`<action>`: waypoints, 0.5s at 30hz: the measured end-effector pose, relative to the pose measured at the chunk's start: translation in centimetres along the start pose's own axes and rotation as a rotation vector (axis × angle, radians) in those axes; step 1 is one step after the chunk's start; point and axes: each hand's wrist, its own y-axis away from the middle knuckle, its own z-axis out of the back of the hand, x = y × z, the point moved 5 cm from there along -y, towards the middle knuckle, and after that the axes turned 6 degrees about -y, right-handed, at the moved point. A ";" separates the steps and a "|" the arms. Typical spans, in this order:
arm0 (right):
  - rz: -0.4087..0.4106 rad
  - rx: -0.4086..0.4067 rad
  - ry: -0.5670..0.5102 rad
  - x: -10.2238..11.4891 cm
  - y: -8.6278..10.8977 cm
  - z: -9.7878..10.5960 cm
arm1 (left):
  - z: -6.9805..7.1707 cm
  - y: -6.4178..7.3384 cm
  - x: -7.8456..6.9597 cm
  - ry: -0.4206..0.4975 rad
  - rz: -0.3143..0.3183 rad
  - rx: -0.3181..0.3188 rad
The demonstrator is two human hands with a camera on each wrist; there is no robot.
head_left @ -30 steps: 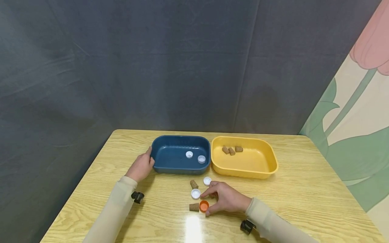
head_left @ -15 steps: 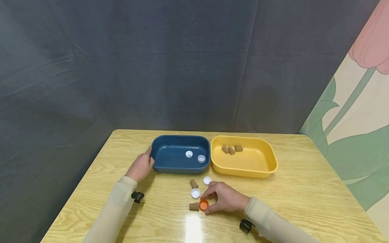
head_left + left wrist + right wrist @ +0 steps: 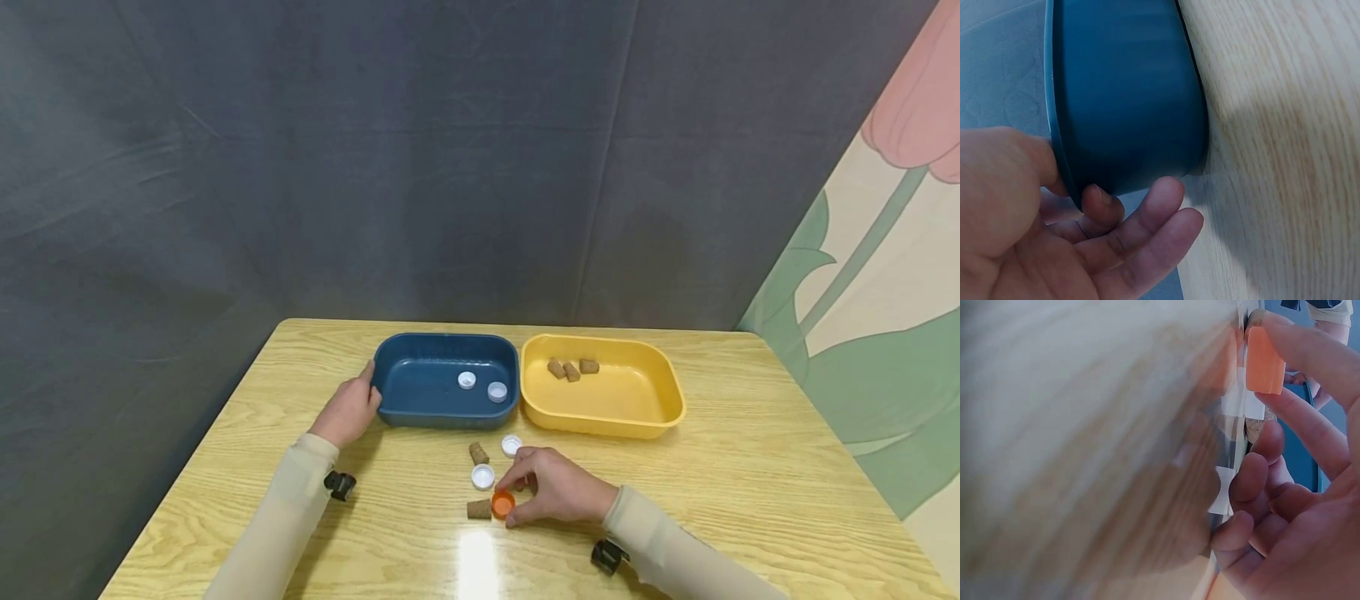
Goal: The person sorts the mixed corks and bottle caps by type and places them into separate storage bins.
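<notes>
On the table [image 3: 750, 467], just beside a cork [image 3: 478, 509], the right hand [image 3: 561, 490] pinches the orange cap [image 3: 502, 505] by its opposite sides, seemingly the proper hold for a probably light, stiff, slightly slippery thing, while the left hand [image 3: 347, 412] grips the blue tray [image 3: 427, 420]

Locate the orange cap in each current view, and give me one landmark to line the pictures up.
Head: the orange cap sits low, slightly right of centre, between the thumb and finger of the right hand.
Left wrist: not in the picture.
Right wrist: near the top, right of centre, between thumb and finger.
Shared landmark: the blue bin, in all three views, partly hidden behind fingers in the right wrist one.
</notes>
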 end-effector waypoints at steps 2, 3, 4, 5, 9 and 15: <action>0.000 -0.004 -0.003 0.0 0.0 0.1 | 0.0 0.0 0.0 0.005 0.001 0.002; -0.003 -0.007 -0.005 0.1 0.0 0.2 | 0.0 0.0 0.1 0.006 0.001 0.004; -0.005 -0.011 -0.006 0.1 0.0 0.3 | -0.1 0.0 0.1 0.007 0.001 0.003; -0.009 -0.015 -0.006 0.1 0.0 0.5 | -0.1 0.0 0.2 0.009 0.003 0.006; -0.015 -0.033 0.001 0.2 -0.2 1.0 | -0.1 0.0 0.2 0.005 0.008 0.009; -0.017 -0.061 0.018 0.9 -0.4 2.1 | 0.0 0.0 0.1 -0.004 0.002 0.008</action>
